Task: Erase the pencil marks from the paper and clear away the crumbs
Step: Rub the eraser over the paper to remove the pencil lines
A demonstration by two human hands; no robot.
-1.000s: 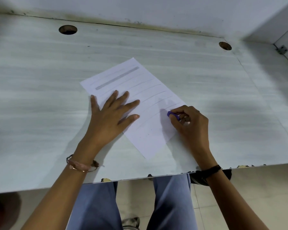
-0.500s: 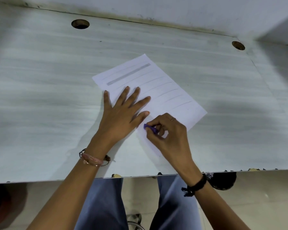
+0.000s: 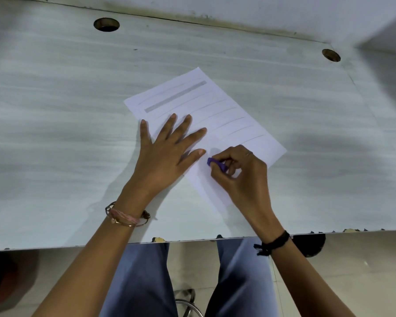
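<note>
Head view is showing the left hand (image 3: 167, 154) lying flat, fingers spread, pinning the thin, easily creased paper (image 3: 217, 115) on the desk (image 3: 55, 110), while the right hand (image 3: 242, 177) is pinching a small purple eraser (image 3: 216, 164) near its tip.

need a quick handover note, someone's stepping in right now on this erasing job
Left hand: open, flat, fingers spread, pinning the white sheet of paper to the pale grey desk.
Right hand: shut on the small purple eraser, its tip on the paper's near half.
Done: the paper near the eraser looks free of lines.
Left: the wide grey pencil band and several thin pencil lines on the far half. Crumbs are too small to make out; brushing off is not yet done.
</note>
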